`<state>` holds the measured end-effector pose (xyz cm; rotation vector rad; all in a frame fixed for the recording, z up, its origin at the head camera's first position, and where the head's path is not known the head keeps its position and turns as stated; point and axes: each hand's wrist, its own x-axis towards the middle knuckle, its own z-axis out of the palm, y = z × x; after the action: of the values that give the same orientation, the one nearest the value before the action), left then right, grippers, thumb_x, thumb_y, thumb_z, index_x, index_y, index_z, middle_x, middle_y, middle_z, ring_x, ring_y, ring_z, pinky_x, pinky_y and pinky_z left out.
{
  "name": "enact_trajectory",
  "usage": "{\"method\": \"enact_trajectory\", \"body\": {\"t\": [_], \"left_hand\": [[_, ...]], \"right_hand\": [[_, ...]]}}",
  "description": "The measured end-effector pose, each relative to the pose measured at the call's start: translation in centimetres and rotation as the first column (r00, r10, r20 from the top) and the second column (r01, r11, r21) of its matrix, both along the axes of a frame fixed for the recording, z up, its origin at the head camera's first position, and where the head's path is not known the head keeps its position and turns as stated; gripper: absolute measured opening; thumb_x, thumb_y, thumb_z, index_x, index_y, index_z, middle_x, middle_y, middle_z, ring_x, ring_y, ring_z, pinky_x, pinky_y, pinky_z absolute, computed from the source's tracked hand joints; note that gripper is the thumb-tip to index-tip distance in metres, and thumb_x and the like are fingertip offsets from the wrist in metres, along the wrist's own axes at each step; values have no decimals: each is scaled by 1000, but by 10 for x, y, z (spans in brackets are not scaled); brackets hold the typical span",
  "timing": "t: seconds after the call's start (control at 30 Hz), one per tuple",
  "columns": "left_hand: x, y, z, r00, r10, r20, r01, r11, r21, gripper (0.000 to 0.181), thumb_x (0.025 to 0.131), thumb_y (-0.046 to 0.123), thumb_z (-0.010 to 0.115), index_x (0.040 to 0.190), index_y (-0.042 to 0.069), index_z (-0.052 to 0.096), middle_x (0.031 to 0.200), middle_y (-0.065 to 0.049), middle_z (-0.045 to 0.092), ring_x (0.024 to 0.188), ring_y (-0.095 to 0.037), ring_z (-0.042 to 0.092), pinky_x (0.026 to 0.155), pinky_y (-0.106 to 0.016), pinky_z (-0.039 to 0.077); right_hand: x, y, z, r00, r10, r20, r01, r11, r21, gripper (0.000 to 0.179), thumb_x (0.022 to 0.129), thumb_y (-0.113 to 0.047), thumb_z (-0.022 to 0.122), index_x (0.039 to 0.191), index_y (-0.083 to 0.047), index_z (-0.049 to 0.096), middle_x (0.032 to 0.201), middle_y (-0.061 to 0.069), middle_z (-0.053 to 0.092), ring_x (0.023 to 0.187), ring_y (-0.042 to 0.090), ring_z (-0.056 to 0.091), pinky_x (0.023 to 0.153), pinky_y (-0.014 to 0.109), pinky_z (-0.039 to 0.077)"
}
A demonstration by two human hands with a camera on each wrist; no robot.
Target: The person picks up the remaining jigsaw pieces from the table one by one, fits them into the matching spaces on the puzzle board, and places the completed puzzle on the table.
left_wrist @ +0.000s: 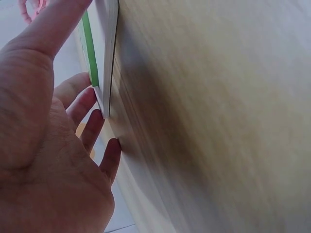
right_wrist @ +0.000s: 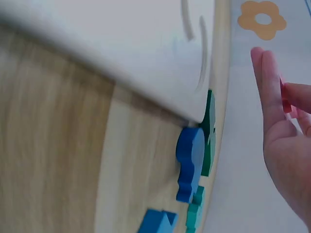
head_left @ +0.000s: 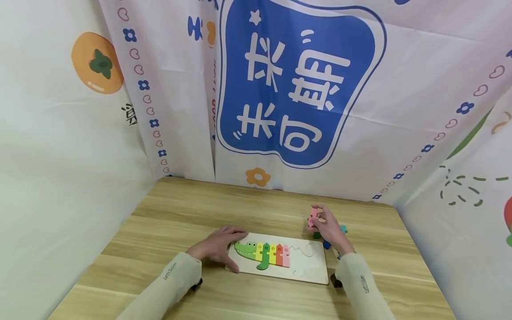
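Observation:
A pale wooden puzzle board (head_left: 310,268) lies on the table with several colored pieces set in its left part. They form a green crocodile head (head_left: 245,250), then yellow, green, red and pink strips. My left hand (head_left: 218,245) spans the board's left end, thumb at the near edge and fingers spread at the far edge. In the left wrist view, fingertips (left_wrist: 98,114) touch the board's side. My right hand (head_left: 330,227) pinches a small pink puzzle piece (head_left: 313,215), raised beyond the board's far right corner. Fingers hide part of that piece in the right wrist view.
Loose pieces lie by the board's right end: a dark blue one (right_wrist: 191,162), a dark green one (right_wrist: 209,141), a teal one (right_wrist: 195,211) and a lighter blue one (right_wrist: 156,222). Printed cloth (head_left: 180,111) hangs behind the wooden table (head_left: 160,218) and along both sides.

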<state>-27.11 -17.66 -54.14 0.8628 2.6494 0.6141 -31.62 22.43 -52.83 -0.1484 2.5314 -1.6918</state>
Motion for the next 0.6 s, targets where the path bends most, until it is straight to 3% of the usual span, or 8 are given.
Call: {"method": "enact_trajectory", "body": {"t": [0.2,0.4,0.5,0.6], "left_hand": [[0,0,0,1000,-7,-4,7,1000,0,111,70,59,91,160,17,42,163,-7,40,149,-35,33,119,-63,30],[-1,-1,-4,1000,-6,-12,6,1000,-6,112,69,63,90,160,19,41,163,-6,40,149,-35,33,119,-62,30],[-1,-1,-5,1000,-3,-22,3,1000,-22,112,69,64,89,161,21,41,164,-5,40,150,-34,33,119,-61,31],[-1,-1,-5,1000,-2,-19,2,1000,-15,112,69,64,89,160,21,41,164,-5,40,149,-34,33,119,-61,31]], "right_hand": [[3,2,0,998,-10,-66,3,994,-112,48,103,1,59,148,-9,47,104,19,63,97,41,71,87,55,60],[7,2,4,996,-23,-82,16,995,-95,52,100,-1,66,149,-14,51,113,18,60,102,45,72,86,54,60],[8,0,7,996,-39,-75,33,996,-81,46,99,-5,69,143,-10,56,115,17,60,103,40,72,88,51,60],[9,-1,8,994,-80,-76,77,996,-48,32,97,-11,73,127,-5,62,115,15,65,99,27,72,87,43,61]]}}
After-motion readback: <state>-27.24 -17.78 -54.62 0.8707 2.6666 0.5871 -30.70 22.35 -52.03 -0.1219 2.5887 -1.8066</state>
